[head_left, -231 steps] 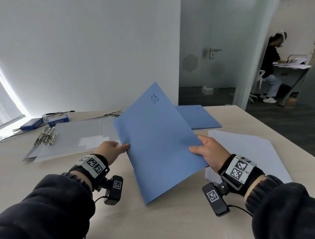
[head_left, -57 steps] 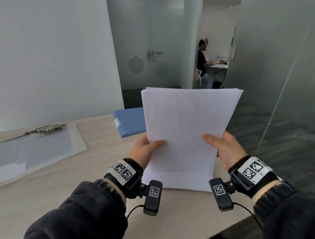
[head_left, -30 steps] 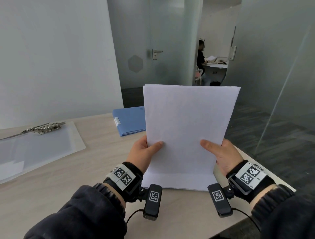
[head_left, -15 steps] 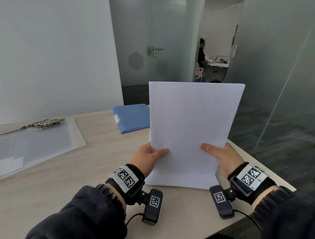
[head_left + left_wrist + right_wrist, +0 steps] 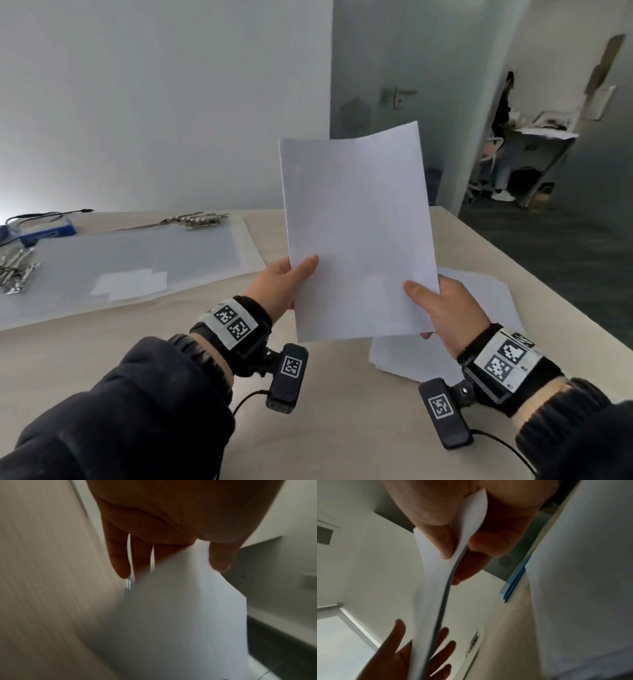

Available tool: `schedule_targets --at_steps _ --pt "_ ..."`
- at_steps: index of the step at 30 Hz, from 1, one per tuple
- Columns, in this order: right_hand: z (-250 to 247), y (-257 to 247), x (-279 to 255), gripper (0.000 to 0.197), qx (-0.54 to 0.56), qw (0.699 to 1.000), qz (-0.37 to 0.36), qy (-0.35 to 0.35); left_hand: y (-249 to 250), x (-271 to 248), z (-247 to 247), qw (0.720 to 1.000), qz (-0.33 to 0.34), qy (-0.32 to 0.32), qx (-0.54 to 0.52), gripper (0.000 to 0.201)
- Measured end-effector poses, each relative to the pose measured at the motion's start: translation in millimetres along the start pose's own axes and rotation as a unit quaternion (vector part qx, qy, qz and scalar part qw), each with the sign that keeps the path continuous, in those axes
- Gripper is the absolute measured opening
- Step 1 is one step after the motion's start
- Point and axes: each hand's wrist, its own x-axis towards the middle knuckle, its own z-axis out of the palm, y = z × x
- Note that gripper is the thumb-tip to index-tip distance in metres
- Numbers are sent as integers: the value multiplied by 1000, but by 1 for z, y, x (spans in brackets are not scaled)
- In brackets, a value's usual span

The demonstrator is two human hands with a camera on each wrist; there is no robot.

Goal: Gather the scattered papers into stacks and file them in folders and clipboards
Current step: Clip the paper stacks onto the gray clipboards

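Standing upright above the pale wood surface [image 5: 144,346], a stack of white paper [image 5: 356,233] is pinched by left hand [image 5: 279,287] and right hand [image 5: 445,308], thumbs in front, fingers [image 5: 118,561] behind. More sheets [image 5: 486,329] lie beneath; clipboards [image 5: 137,263] left; white wall beyond.

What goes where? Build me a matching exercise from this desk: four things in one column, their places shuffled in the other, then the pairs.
Things:
1. paper stack
2. loose sheets
3. clipboard
4. blue device

Places:
A. far left on the table, black cable by it
B. held up off the table by the left hand and right hand
C. flat on the table beneath the right hand
D. flat on the table left of the left hand, metal clip at its far edge

Pairs: 1-B, 2-C, 3-D, 4-A
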Motion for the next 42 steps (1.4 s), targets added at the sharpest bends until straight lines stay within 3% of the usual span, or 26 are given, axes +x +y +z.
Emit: schedule_targets --at_steps 3,7,10,12,15,17,23,25,29,31,32,34,36,38,40,42 --pt "40 -3 13 13 9 1000 14 -17 -3 2 -67 985 -44 15 168 56" --pt "85 -7 24 11 53 997 55 -26 -16 15 -157 928 -155 95 324 39" --pt "109 -11 28 13 61 995 70 -44 -26 22 -208 824 -195 78 527 47" --pt "121 -15 28 12 65 994 73 -49 -35 26 -228 776 -242 68 578 49" --pt "136 -20 30 10 71 994 70 -48 -51 22 -229 720 -254 -5 646 46" --pt "145 -23 32 8 69 995 64 -42 -60 19 -227 705 -242 -32 665 46" --pt "170 -26 31 6 82 993 68 -42 -43 -18 -198 777 -215 -128 578 50" --pt "176 -27 30 7 82 993 70 -49 -44 -32 -188 778 -195 -172 572 55" --pt "186 -30 29 7 95 991 73 -52 -48 -62 -154 750 -160 -221 603 65" --pt "192 -33 28 8 102 990 76 -54 -47 -73 -134 759 -130 -226 597 66" --pt "195 -34 27 8 108 989 79 -57 -45 -77 -128 776 -123 -221 578 65" --pt "200 -33 25 7 118 987 87 -62 -40 -83 -124 838 -120 -188 498 60" --pt "201 -28 25 7 119 987 94 -61 -32 -91 -131 910 -106 -135 377 48" --pt "200 -22 25 5 102 989 96 -54 -26 -103 -147 965 -89 -69 238 36" --pt "202 -17 24 6 89 990 99 -56 -20 -114 -172 984 -40 47 167 33" --pt "207 -15 23 6 79 988 107 -75 -20 -121 -203 971 13 200 131 34"
